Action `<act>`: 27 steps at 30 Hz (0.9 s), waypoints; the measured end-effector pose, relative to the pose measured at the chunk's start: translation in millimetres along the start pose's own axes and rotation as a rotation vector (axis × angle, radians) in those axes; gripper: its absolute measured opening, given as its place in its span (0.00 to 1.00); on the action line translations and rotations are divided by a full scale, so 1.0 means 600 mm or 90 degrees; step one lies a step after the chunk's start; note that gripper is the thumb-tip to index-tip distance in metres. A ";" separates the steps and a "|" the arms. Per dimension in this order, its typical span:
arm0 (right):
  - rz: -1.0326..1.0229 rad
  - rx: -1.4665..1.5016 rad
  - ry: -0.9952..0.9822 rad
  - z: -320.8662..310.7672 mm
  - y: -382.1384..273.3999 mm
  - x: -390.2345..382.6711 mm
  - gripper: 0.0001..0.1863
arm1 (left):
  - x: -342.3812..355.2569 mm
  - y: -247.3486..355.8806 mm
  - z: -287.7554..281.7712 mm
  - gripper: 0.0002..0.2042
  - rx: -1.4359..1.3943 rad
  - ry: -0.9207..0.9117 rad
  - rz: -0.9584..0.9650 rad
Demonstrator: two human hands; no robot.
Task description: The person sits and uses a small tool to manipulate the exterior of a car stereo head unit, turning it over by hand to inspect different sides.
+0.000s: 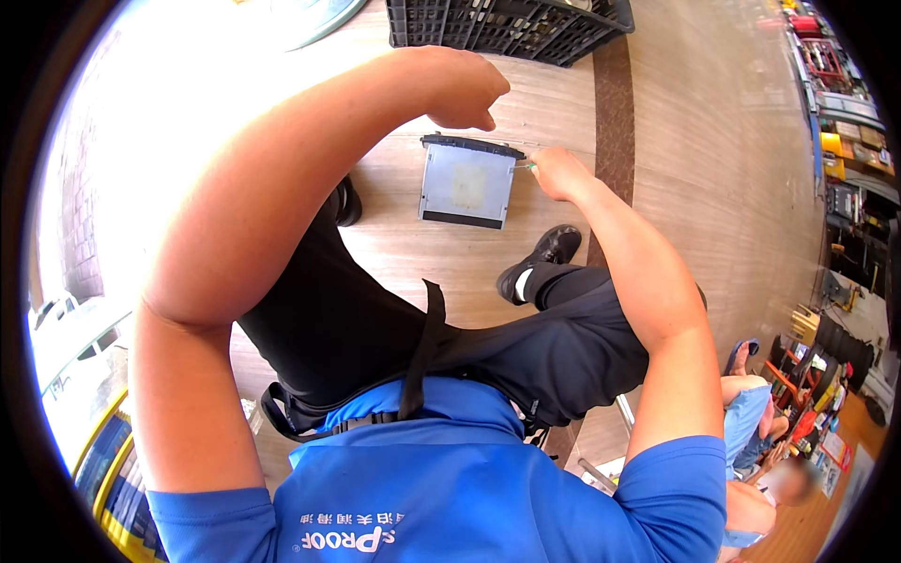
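A flat metal box (466,183), silver with dark front and rear edges, lies on the floor between my feet. My left hand (469,89) hangs just above and behind it, finger and thumb apart with nothing seen between them. At the box's right front corner, my right hand (560,174) pinches a small thin tool (531,167) with a green end, its shaft reaching to the box's side.
A black plastic crate (502,28) stands beyond my hands. My shoe (554,253) is just right of the box. At the lower right a seated person (774,483) is near cluttered shelves (845,141). Yellow-edged racks (108,450) stand at the lower left.
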State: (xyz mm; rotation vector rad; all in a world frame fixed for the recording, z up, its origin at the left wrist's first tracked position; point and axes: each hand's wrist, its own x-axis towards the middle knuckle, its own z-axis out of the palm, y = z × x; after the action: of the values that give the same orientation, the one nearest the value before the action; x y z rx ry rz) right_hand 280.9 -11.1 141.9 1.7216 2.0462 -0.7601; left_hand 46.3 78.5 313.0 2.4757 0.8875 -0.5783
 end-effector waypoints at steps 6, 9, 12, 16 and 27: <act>0.055 -0.021 -0.038 0.013 -0.009 0.005 0.13 | -0.003 -0.001 0.000 0.26 0.001 0.010 0.012; 0.078 -0.020 -0.034 0.016 -0.007 0.003 0.13 | -0.003 0.004 -0.002 0.26 0.001 0.004 0.006; 0.089 -0.003 -0.017 0.014 -0.008 0.000 0.13 | -0.002 0.004 -0.004 0.26 0.010 0.000 -0.005; 0.091 -0.016 -0.075 0.021 0.000 0.018 0.15 | -0.001 -0.005 0.001 0.26 0.019 0.011 -0.015; 0.109 0.032 -0.044 0.018 0.007 0.013 0.17 | 0.000 0.000 0.001 0.27 0.004 0.003 -0.031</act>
State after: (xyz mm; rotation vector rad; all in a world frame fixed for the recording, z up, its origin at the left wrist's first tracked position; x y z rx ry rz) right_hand 282.5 -11.4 127.9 1.8433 1.8209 -0.8103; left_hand 46.3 78.1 312.2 2.4678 0.9506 -0.5928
